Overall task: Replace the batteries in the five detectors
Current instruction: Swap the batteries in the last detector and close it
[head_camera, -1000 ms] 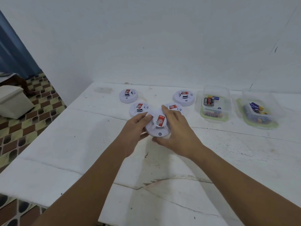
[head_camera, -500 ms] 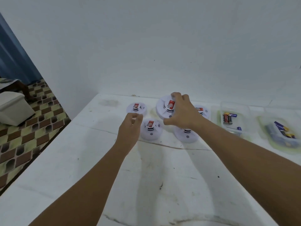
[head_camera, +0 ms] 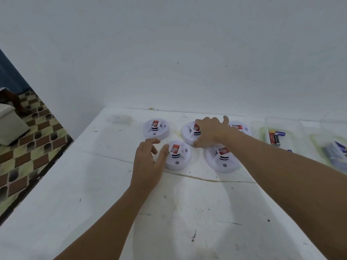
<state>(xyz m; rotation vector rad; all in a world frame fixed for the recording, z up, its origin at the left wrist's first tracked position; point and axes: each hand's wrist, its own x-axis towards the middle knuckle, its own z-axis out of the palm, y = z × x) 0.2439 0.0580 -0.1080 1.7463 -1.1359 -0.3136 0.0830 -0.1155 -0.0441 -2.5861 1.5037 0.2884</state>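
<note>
Five round white detectors with red labels lie on the white table (head_camera: 93, 184). My right hand (head_camera: 212, 132) grips the back middle detector (head_camera: 187, 134), thumb at its near edge and fingers over its top. Other detectors lie at the back left (head_camera: 155, 128), back right (head_camera: 241, 128), front left (head_camera: 178, 156) and front right (head_camera: 221, 160). My left hand (head_camera: 150, 160) hovers with spread fingers just left of the front left detector, thumb at its rim, holding nothing.
Two clear plastic containers stand at the right, one with loose batteries (head_camera: 275, 136), the other (head_camera: 336, 152) blurred. The wall rises right behind the detectors. The table's left edge drops to a tiled floor with a white bin (head_camera: 11, 124).
My right hand carried the detector away from me and set it down in the back row. My left hand let go of it, opened and moved to the front left detector.
</note>
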